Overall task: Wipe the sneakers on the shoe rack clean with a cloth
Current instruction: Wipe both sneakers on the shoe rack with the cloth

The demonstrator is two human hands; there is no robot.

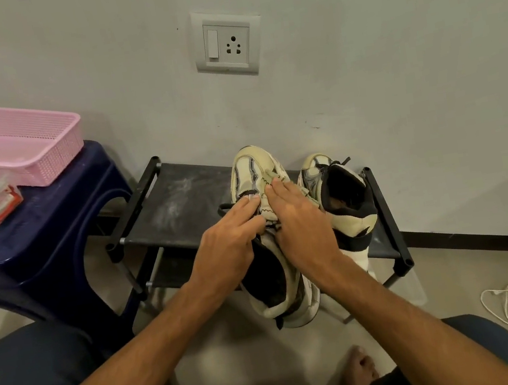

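L hand (230, 239) flat, steadying sneaker (254, 169) | R hand (300, 221) fingers straight, pressing cloth (268, 205) on upper | sneaker prob. light, semi-stiff; cloth soft | best hold: midfoot/heel

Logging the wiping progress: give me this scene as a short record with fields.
stage: cloth on near sneaker
left hand: rests on near sneaker's laces
right hand: presses cloth flat against its upper
second sneaker: stands on shoe rack, right end, untouched
rack top: dusty at left
beside: pink basket on blue stool
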